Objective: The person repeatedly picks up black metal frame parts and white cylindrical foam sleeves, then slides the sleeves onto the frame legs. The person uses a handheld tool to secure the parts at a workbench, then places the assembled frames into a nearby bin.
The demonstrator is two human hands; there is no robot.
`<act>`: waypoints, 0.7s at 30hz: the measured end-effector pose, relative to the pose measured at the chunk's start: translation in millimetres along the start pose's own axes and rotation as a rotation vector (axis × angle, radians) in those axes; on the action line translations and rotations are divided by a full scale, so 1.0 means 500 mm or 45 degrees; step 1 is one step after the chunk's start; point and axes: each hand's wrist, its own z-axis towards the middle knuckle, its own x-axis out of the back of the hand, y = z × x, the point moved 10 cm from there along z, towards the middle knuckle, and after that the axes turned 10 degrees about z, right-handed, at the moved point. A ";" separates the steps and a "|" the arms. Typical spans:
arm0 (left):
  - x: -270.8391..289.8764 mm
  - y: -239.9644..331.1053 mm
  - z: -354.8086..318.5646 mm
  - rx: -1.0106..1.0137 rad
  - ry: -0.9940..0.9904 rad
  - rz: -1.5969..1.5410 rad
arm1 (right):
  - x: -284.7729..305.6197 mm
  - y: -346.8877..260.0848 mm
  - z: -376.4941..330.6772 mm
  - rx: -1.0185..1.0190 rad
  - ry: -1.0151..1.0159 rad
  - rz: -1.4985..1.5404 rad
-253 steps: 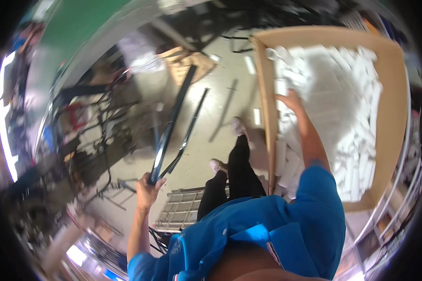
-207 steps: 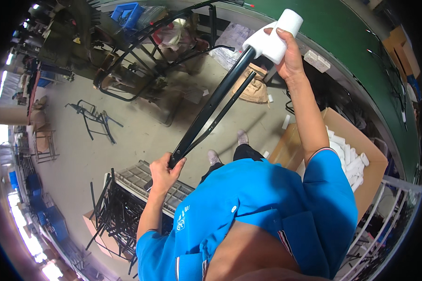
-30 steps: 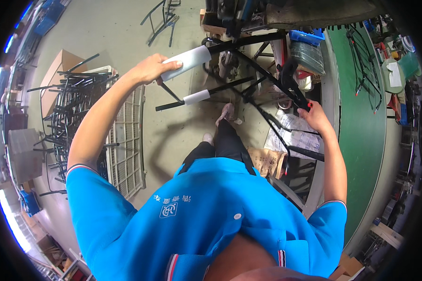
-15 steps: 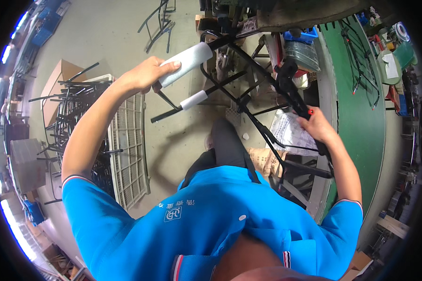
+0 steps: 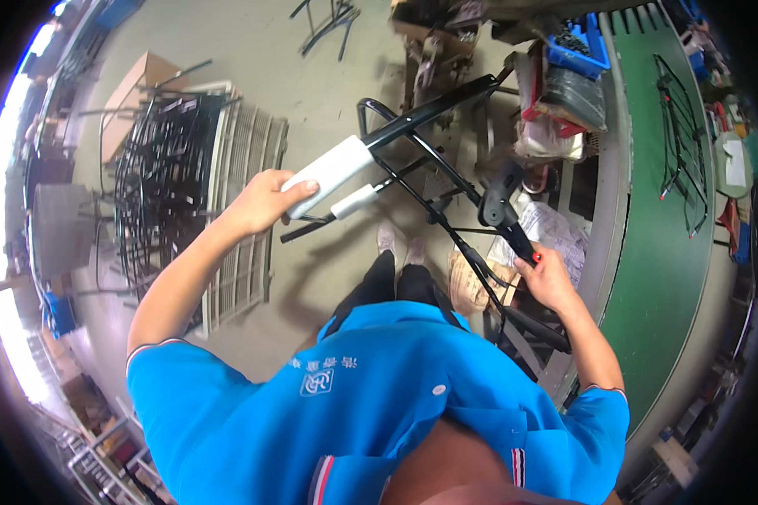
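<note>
Both my hands carry a black tubular metal frame (image 5: pixel 446 160) in front of me. My left hand (image 5: pixel 274 200) is closed round the lower end of a white foam sleeve (image 5: pixel 335 172) on one of its tubes. A smaller white sleeve (image 5: pixel 354 203) wraps a thinner tube just beside it. My right hand (image 5: pixel 549 279) grips a black tube on the right side of the frame, close to a small red spot. Above that hand sits a black plastic joint (image 5: pixel 500 198). The fingers of my right hand are partly hidden behind the tube.
On the left, many black frames (image 5: pixel 168 168) are piled beside a white wire rack (image 5: pixel 246 202) and a cardboard box (image 5: pixel 139 93). To the right runs a green bench (image 5: pixel 648 278) bearing another black frame (image 5: pixel 680 151). A blue bin (image 5: pixel 579 50) and bags (image 5: pixel 472 282) stand near it.
The frame has come away from the dark machine at the top, and its upper tube end now shows free. My right hand has shifted down and left with it. The view has moved too.
</note>
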 end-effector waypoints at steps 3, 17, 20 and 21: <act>-0.037 -0.065 -0.132 0.091 0.095 -0.145 | -0.086 0.013 -0.002 0.044 -0.122 -0.099; 0.019 -0.643 -0.121 -0.504 0.697 -1.800 | -0.219 -0.454 -0.045 0.828 -0.475 0.693; 0.065 -0.640 -0.051 -0.785 0.510 -1.857 | -0.223 -0.438 0.023 0.753 -0.463 1.011; 0.038 -0.576 -0.005 -0.860 0.065 -2.119 | -0.210 -0.410 0.044 0.797 -0.473 1.030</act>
